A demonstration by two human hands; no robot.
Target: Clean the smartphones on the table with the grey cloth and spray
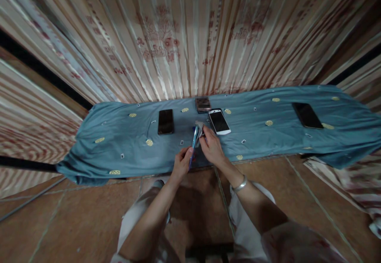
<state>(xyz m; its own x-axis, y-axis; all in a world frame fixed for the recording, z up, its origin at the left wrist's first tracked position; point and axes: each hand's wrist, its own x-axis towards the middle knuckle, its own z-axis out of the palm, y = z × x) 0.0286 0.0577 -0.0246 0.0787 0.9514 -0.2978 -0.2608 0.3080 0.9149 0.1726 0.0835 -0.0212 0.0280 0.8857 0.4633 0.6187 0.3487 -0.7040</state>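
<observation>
My left hand [181, 164] is closed around the lower end of a slim blue phone [194, 139], which is tilted up and seen almost edge-on, so its faces are mostly hidden. A crumpled grey cloth [199, 128] is pinched in the fingers of my right hand [211, 147] and lies against the phone's upper end. Just beyond my right hand rests a white-framed phone [219, 121] with a dark screen. Farther to the left, a black phone [166, 121] lies flat.
A blue patterned cloth [137, 156] covers the long low surface. Another dark phone [307, 115] lies toward its right end. A small dark item [203, 104], blurred out, is at the back edge. Patterned curtains [184, 37] hang behind; tiled floor [202, 211] shows below.
</observation>
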